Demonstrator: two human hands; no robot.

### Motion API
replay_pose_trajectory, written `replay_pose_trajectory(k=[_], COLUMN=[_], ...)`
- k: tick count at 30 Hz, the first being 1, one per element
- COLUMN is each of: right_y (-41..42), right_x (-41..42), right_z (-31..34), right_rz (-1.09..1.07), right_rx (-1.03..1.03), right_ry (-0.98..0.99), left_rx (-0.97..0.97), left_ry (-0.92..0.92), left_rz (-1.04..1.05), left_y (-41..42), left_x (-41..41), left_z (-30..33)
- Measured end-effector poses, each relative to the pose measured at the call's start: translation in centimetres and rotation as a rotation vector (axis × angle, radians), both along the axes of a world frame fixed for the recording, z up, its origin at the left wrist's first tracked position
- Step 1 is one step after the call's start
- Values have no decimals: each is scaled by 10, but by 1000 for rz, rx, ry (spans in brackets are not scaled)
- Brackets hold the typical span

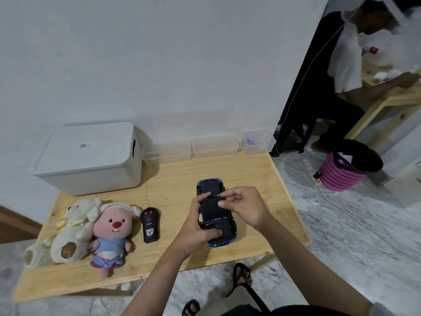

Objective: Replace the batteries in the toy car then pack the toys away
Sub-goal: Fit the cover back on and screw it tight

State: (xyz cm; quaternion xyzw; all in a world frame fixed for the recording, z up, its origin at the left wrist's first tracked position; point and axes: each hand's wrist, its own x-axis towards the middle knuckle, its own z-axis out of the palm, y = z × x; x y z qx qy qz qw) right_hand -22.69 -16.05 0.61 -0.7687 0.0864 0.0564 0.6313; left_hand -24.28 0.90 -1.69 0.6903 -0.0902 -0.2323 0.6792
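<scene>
A blue toy car (214, 190) lies upside down on the wooden table (173, 179), its black underside facing up. My left hand (198, 226) grips the car's left side and near end, thumb pressed on the underside. My right hand (243, 206) has curled fingertips on the black battery cover (210, 207) at the car's middle. Battery ends show just below the cover. A black remote control (150, 224) lies to the car's left. Beside it sit a pink plush doll (112, 233) and a white plush bear (73, 229).
A white lidded storage box (88, 156) stands at the table's back left. Three clear plastic containers (214, 144) line the wall. A pink basket (344, 172) and a power strip (317, 177) are on the floor at right, where another person sits at a second table.
</scene>
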Motion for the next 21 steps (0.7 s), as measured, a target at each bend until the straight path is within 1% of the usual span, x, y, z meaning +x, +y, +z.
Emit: replay_pose_trajectory(k=[6, 12, 17, 21], right_y=[2, 10, 22, 28], right_x=[2, 0, -7, -10], right_z=[3, 6, 7, 8], right_rz=[15, 46, 43, 54], right_rx=[-52, -201, -331, -368], right_ry=[-16, -35, -170, -235], left_rx=[-20, -16, -39, -26], left_ry=[-9, -35, -31, -66], left_rz=[19, 54, 160, 222], left_y=[6, 11, 11, 13], left_x=[0, -3, -5, -5], left_z=[3, 3, 5, 6])
